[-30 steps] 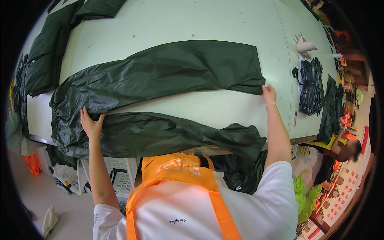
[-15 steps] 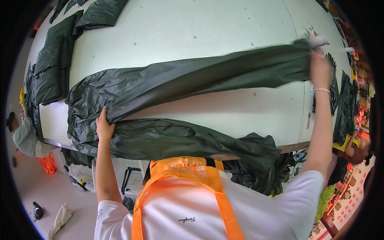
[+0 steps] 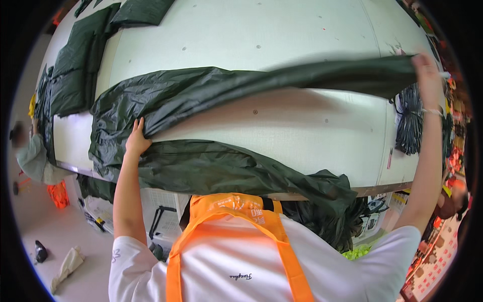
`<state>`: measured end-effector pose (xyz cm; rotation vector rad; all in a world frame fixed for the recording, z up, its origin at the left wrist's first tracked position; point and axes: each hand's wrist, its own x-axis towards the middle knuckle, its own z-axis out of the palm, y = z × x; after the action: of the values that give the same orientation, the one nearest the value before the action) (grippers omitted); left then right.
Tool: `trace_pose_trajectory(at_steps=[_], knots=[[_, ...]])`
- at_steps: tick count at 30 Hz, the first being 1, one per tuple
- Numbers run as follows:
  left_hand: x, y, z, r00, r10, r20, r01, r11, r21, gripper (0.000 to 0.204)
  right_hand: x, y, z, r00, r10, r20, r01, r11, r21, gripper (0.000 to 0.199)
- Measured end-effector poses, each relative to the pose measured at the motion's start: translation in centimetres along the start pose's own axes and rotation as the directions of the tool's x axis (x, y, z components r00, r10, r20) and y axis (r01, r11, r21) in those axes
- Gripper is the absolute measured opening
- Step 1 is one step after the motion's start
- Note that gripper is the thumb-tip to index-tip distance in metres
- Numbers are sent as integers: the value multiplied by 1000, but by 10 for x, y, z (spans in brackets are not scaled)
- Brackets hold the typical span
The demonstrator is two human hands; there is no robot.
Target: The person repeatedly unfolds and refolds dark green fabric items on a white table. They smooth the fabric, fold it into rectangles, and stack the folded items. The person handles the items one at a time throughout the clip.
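The left arm (image 3: 127, 196) points forward, the wrist (image 3: 132, 155) roughly in line with the forearm. The left hand (image 3: 137, 139) lies palm down, fingers forward, thumb spread off to the right. The right arm (image 3: 424, 161) stretches farther out, forward and to the right, and the right hand (image 3: 428, 80) ends it in a grip, its fingers blurred.
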<state>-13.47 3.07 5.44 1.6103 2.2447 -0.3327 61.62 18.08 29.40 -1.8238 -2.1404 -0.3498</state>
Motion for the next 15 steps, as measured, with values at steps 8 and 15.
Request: trace_pose_trajectory(at_steps=[8,15], knots=[[-17,30,-20,997,38,66,-37,999,-11,95,-127,65,81,911,181,369,-182,983,-34,25],[33,-12,-67,999,-36,2,32,864,-502,58,-173,24,129,721,414,556,-227,899,-375,27]])
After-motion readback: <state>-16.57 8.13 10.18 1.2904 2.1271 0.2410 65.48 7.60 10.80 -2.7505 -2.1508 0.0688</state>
